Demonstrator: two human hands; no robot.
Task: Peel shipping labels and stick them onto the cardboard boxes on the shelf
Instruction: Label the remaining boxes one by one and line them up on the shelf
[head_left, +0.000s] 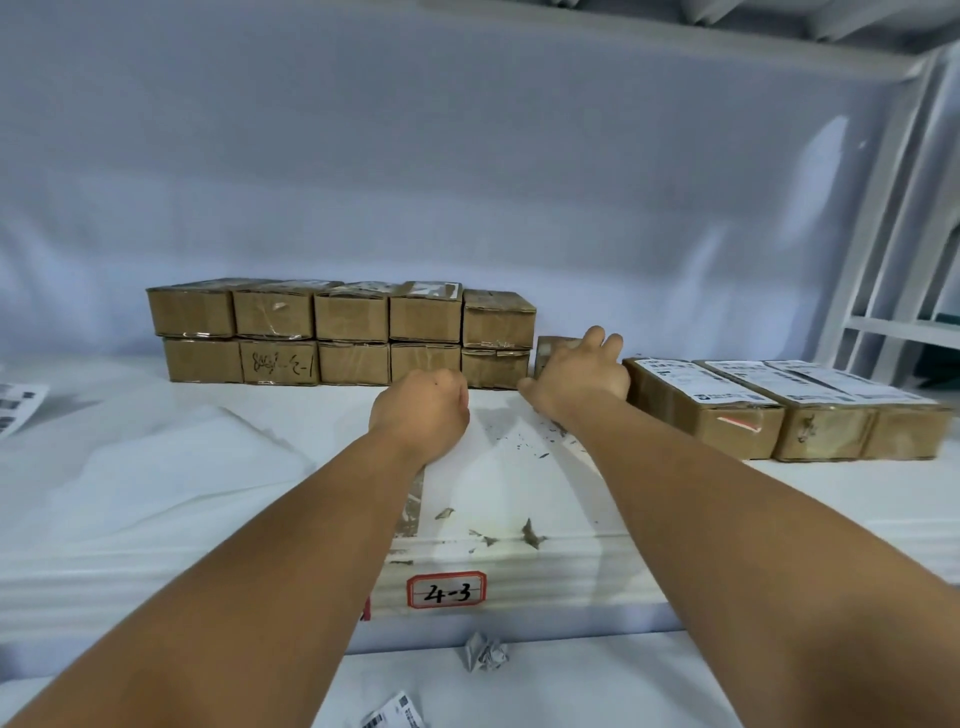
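Your white shelf (519, 499), tagged "4-3" (447, 589) on its front edge, carries a two-tier stack of brown boxes (337, 332) at the back. Three labelled boxes (789, 410) sit side by side at your right. Label sheets (18, 408) lie at far left.

1. The stacked cardboard boxes (340, 332) are brown; one (279, 362) carries dark handwritten scrawl on its front.
2. The three boxes on the right (789, 410) are brown with white labels (698, 382) printed in black; one shows a red and white strip (740, 422).
3. The shelf (156, 493) is white, flecked with dark chipped patches (532, 535).
4. The shelf tag (447, 590) is white, red-bordered, with black "4-3".
5. The crumpled paper (485, 652) is grey-white.
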